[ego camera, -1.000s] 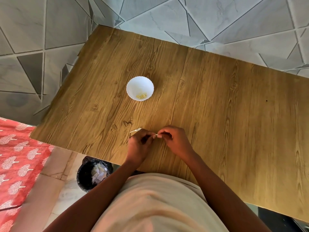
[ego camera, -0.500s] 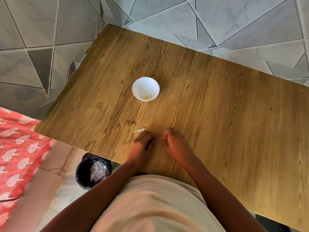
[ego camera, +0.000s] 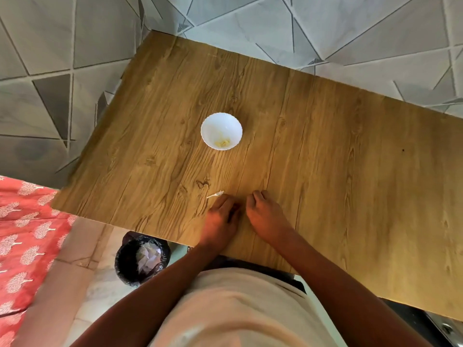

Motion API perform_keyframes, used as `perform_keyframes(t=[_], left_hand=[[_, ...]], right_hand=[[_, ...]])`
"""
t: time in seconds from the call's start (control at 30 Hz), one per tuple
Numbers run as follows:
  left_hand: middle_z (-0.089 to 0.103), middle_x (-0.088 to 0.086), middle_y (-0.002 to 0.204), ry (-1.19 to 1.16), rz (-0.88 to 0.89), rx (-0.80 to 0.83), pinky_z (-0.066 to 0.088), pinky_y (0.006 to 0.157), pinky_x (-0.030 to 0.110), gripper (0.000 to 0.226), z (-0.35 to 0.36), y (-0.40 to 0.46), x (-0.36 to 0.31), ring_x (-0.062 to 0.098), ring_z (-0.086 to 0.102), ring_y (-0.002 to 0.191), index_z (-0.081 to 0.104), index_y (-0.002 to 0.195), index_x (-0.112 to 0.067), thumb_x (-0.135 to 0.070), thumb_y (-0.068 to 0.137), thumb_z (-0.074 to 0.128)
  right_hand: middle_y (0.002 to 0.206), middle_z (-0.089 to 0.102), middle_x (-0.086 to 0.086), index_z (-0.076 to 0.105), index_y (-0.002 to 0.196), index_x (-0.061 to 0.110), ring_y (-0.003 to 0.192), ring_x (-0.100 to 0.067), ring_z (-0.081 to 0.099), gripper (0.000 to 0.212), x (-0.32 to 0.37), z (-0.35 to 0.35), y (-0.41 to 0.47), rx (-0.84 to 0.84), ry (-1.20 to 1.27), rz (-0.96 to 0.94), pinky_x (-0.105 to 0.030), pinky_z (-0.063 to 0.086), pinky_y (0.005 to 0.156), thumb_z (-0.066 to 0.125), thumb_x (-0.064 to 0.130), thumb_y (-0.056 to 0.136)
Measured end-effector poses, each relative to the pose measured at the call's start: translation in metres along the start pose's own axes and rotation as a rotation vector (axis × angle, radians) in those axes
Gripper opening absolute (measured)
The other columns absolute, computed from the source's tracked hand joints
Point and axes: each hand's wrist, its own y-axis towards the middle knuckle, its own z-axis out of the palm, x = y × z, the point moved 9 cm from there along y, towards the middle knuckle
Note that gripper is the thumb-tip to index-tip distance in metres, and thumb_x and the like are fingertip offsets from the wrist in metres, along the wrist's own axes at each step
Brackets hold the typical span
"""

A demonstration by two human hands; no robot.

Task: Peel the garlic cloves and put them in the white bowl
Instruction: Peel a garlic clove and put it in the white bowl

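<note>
The white bowl stands in the middle of the wooden table, with a few peeled yellowish garlic cloves at its bottom. My left hand and my right hand rest side by side near the table's front edge, a small gap between them. Both have their fingers curled down toward the wood. What lies under the fingers is hidden. A thin white scrap of garlic skin lies on the table just beyond my left fingertips.
A black bin with crumpled white paper inside stands on the floor below the table's front edge, left of my body. A red patterned cloth covers the area at far left. Grey tiled wall runs behind the table.
My hands have drawn apart and lowered onto the table. The white bit pinched between them a second ago is out of sight. The skin scrap stays where it was.
</note>
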Motion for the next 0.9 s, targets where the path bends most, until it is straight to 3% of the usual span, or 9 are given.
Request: perform_keyframes(t=[0.2,0.3,0.37,0.47,0.53,0.63,0.73,0.9], left_hand=[[0.068,0.003,0.107,-0.044,-0.004,0.025,0.053,0.082,0.028,0.027,-0.003,0.001,0.0,0.017,0.065,0.094,0.071,0.109,-0.011,0.001,0.084,0.069],[0.067,0.0,0.107,-0.051,0.007,0.024,0.053,0.083,0.028,0.02,-0.004,0.001,-0.001,0.013,0.063,0.094,0.071,0.107,-0.013,-0.003,0.089,0.069],[0.067,-0.001,0.108,-0.057,0.004,0.013,0.053,0.086,0.028,0.018,-0.004,-0.001,-0.001,0.012,0.064,0.095,0.072,0.109,-0.013,-0.009,0.091,0.071],[0.07,-0.003,0.107,-0.086,0.001,-0.018,0.054,0.088,0.027,0.02,-0.005,0.002,-0.006,0.009,0.065,0.096,0.076,0.11,-0.015,-0.018,0.09,0.075],[0.073,-0.007,0.102,-0.124,-0.03,-0.045,0.053,0.087,0.024,0.017,-0.004,0.004,-0.01,0.004,0.066,0.094,0.078,0.105,-0.019,-0.022,0.089,0.076],[0.074,-0.009,0.093,-0.203,-0.113,-0.097,0.055,0.081,0.025,0.009,0.001,0.002,-0.016,0.005,0.068,0.087,0.08,0.095,-0.02,-0.023,0.088,0.077],[0.074,-0.007,0.088,-0.214,-0.168,-0.158,0.056,0.074,0.029,0.014,0.005,0.004,-0.017,0.004,0.069,0.082,0.078,0.09,-0.017,-0.003,0.086,0.078],[0.073,-0.009,0.082,-0.213,-0.242,-0.17,0.05,0.072,0.018,0.026,0.01,0.01,-0.023,0.0,0.066,0.078,0.076,0.083,-0.016,0.01,0.082,0.071]], right_hand=[[0.071,0.061,-0.015,0.063,0.073,0.002,0.065,-0.032,0.064,0.029,0.002,0.0,0.01,0.035,0.045,0.048,-0.034,0.051,0.043,0.082,0.003,0.051],[0.095,0.064,-0.015,0.064,0.095,0.003,0.089,-0.031,0.064,0.027,-0.016,0.006,0.006,0.041,0.313,0.135,-0.04,0.056,0.071,0.076,0.001,0.071],[0.101,0.066,-0.005,0.066,0.099,0.01,0.095,-0.019,0.063,0.02,-0.031,0.012,-0.002,0.01,0.563,0.223,-0.034,0.054,0.083,0.07,0.0,0.083],[0.092,0.07,0.004,0.07,0.096,0.014,0.086,-0.001,0.063,0.013,-0.051,0.013,-0.011,-0.094,0.914,0.343,-0.018,0.049,0.08,0.064,0.002,0.094],[0.088,0.07,0.007,0.07,0.093,0.015,0.082,0.004,0.062,0.01,-0.056,0.017,-0.015,-0.065,1.008,0.354,-0.014,0.046,0.074,0.064,0.008,0.097],[0.079,0.067,0.011,0.068,0.087,0.017,0.074,0.001,0.061,0.011,-0.061,0.02,-0.016,-0.011,1.087,0.321,-0.021,0.047,0.07,0.065,0.013,0.097],[0.072,0.067,0.006,0.067,0.085,0.012,0.066,-0.005,0.061,0.012,-0.065,0.023,-0.012,0.023,1.167,0.289,-0.035,0.053,0.07,0.065,0.012,0.097],[0.077,0.07,0.005,0.068,0.083,0.022,0.072,-0.008,0.066,0.022,-0.071,0.019,-0.01,0.005,1.221,0.211,-0.034,0.056,0.071,0.066,0.003,0.093]])
